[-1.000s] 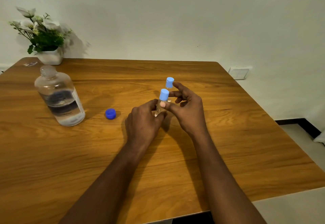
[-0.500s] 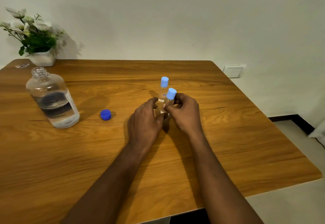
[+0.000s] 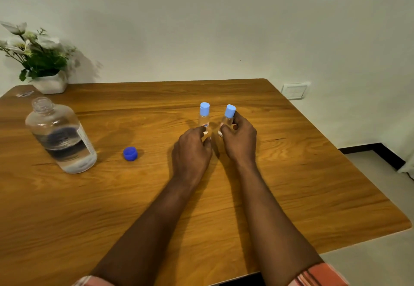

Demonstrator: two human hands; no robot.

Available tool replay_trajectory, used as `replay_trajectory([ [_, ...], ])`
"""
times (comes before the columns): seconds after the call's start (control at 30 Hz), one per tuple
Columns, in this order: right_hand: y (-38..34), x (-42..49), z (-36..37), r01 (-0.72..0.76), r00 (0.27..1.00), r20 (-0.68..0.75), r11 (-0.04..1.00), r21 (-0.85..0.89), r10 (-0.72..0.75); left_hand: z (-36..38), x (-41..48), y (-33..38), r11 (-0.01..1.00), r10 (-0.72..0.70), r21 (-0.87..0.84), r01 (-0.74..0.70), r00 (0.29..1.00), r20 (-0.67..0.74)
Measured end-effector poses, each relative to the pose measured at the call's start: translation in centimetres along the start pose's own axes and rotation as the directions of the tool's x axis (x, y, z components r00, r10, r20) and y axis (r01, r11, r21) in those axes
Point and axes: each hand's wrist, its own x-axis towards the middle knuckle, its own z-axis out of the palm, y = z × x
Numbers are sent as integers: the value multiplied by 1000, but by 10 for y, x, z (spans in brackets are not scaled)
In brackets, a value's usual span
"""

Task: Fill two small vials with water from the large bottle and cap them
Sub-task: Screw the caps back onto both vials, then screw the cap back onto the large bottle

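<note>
Two small vials are at the middle of the desk [image 3: 291, 173], a little nearer its far edge than its near one. The left vial [image 3: 204, 118] stands upright with a pale blue cap on it. The person's left hand [image 3: 191, 151] reaches it from behind. The forefinger and thumb are curled in and clamped on its lower part, one on each side, and they hide its base.

Just beside it, the right vial [image 3: 226, 121] leans a little, its pale blue cap tipped towards the right edge. The right hand [image 3: 239, 142] grips it, with the thumb on the side facing the other vial and the fingers wrapped round the far side. I cannot tell whether its bottom touches the wood. The two vials are close but apart, and both look clear.

The large bottle [image 3: 60, 137] stands open near the left edge, partly filled with water. Its dark blue lid [image 3: 130, 153] lies on the wood between the bottle and the left hand, apart from both.

A white pot of flowers [image 3: 50, 82] sits at the far left corner. A wall socket [image 3: 294, 90] shows beyond the far right corner. Striped sleeves [image 3: 318, 274] show at the near edge.
</note>
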Motion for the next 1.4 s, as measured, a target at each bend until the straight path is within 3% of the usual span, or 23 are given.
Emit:
replay_trajectory([
  [0.4,5,1,-1,-23,999,33,999,36,22,-2,-3,0,1000,-13,8,13,1000,-20],
  [0.7,-2,-30,-20,-87,985,-134,982,167,111,-22,-34,8,993,98,-46,-105,987,-129],
  [0.9,-24,-61,1,-15,991,130,966,260,-19,-55,-64,-9,986,89,-116,-118,970,-226],
  [1.1,-55,-80,46,-31,898,431,964,264,-89,-110,-73,-54,995,6,-90,-39,940,-340],
  [1.4,-92,-96,90,48,849,522,996,80,-83,-178,-72,-130,958,-285,-173,230,846,-451],
])
